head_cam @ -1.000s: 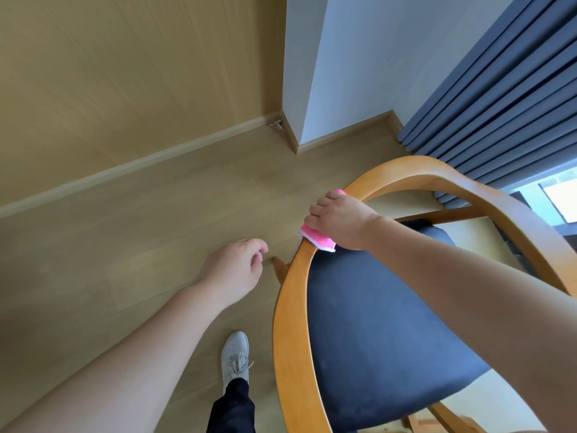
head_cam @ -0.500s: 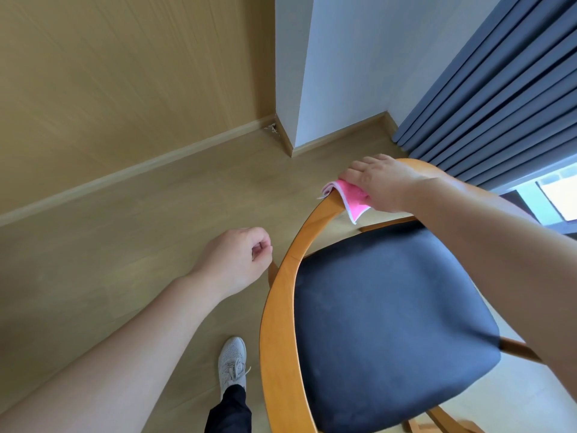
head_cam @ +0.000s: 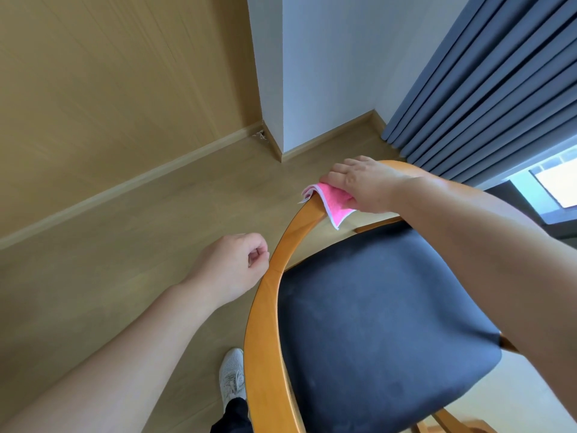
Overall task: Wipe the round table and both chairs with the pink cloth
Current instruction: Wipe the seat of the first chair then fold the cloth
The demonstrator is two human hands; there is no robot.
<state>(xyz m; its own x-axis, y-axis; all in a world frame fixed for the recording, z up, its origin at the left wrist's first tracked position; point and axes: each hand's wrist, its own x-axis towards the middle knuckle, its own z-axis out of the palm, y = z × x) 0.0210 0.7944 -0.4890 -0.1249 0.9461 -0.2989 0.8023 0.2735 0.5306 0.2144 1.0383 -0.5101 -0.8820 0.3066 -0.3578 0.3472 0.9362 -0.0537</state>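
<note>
A wooden chair with a curved orange back rail (head_cam: 265, 307) and a dark padded seat (head_cam: 374, 323) fills the lower right. The pink cloth (head_cam: 334, 204) is draped over the top of the rail at its far bend. My right hand (head_cam: 365, 182) lies on the cloth, with the fingers curled over the rail and the thumb holding the cloth from below. My left hand (head_cam: 231, 264) hangs just left of the rail, loosely curled and holding nothing. No round table or second chair is in view.
Grey curtains (head_cam: 484, 89) hang at the upper right beside a bright window (head_cam: 555, 182). A white wall corner (head_cam: 312, 73) juts out behind the chair, next to a wood-panelled wall (head_cam: 109, 89). My shoe (head_cam: 231, 373) stands on the wooden floor left of the chair.
My right hand has slid the cloth along the rail, from the left side up to the far bend. My left hand has curled its fingers in and stayed beside the rail.
</note>
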